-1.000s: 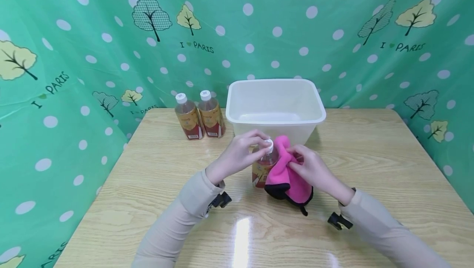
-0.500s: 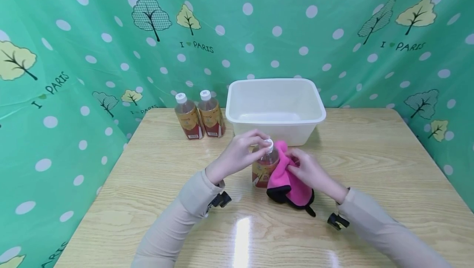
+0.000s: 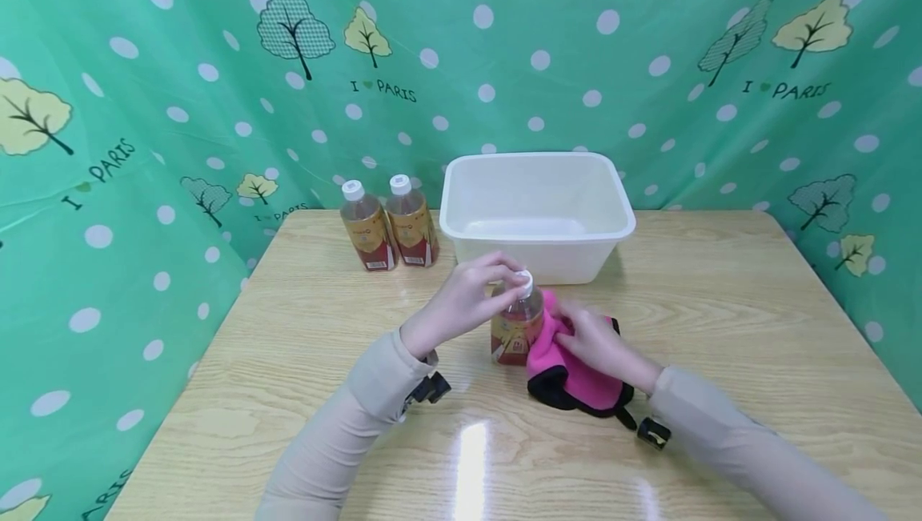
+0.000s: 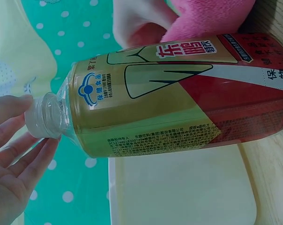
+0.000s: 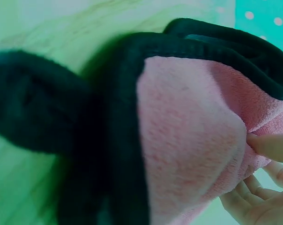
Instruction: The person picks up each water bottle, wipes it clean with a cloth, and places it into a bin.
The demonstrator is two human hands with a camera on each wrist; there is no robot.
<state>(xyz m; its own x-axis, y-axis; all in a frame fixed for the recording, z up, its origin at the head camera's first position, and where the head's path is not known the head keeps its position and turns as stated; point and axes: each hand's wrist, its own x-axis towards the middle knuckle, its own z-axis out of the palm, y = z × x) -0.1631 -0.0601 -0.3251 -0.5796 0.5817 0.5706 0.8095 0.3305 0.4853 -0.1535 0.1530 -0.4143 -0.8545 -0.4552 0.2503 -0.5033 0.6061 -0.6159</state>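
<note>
Probably wiping bottle; pinching cap with left hand, pink cloth with right hand; next, hold firm and rub evenly.

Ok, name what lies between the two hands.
In the head view, the bottle and part of the pink cloth lie between the left hand and the right hand.
</note>
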